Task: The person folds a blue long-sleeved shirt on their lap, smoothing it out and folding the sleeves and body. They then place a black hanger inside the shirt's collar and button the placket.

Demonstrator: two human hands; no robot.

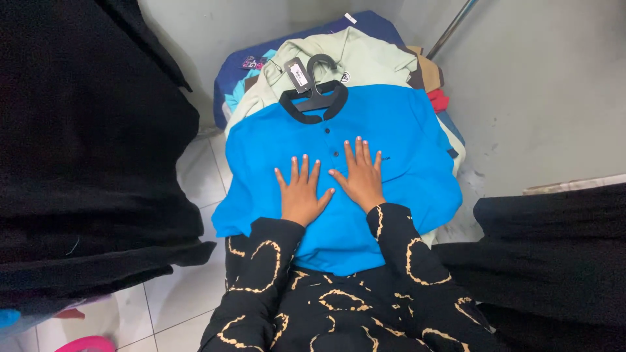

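A bright blue shirt [398, 124] with a black collar and small dark buttons lies flat on top of a pile of folded clothes. A black hanger [317, 91] sits in its neck, with a small tag [297, 73] beside the hook. My left hand [301, 192] rests palm down on the shirt's chest, fingers spread. My right hand [360, 176] lies flat just to the right of the button line, fingers also apart. Neither hand grips anything. Both sleeves are black with a tan ring pattern.
Under the blue shirt lie a pale green shirt [365, 58] and other folded garments in navy, red and brown. Black fabric [85, 150] hangs at the left and another dark cloth [554, 254] at the right. A white tiled floor [176, 300] shows below left.
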